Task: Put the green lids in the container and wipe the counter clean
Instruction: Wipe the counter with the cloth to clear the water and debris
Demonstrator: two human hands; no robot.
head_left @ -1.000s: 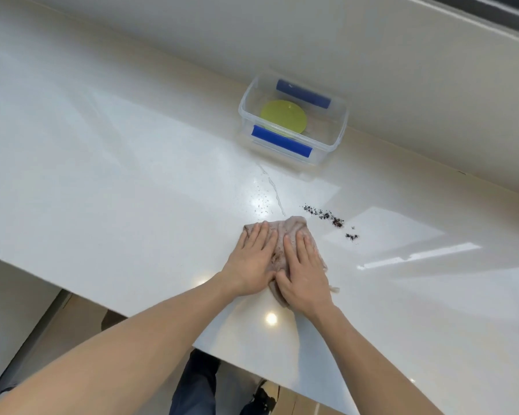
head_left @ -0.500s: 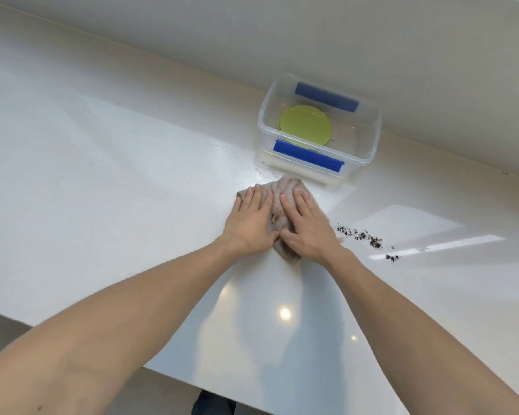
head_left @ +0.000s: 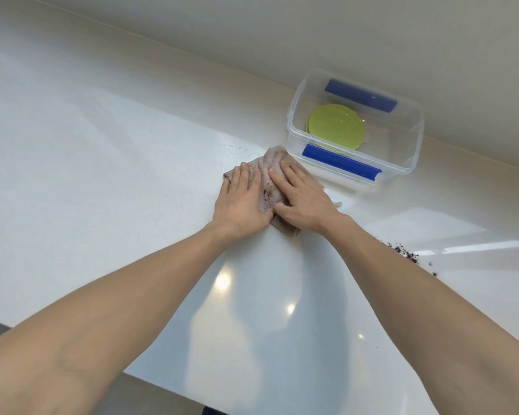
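Note:
Green round lids lie stacked inside a clear plastic container with blue clips, at the back of the white counter against the wall. A crumpled grey-pink cloth, stained dark, lies flat on the counter just left of the container's front corner. My left hand and my right hand both press flat on the cloth, fingers extended side by side. A trail of dark crumbs sits on the counter to the right of my right forearm.
The wall rises right behind the container. The counter's front edge runs diagonally under my forearms, with dark floor below it. Ceiling lights reflect on the glossy top.
Both hands have pushed the cloth away from me, from the middle of the counter up to the container's front corner. The crumbs now lie behind and right of the hands.

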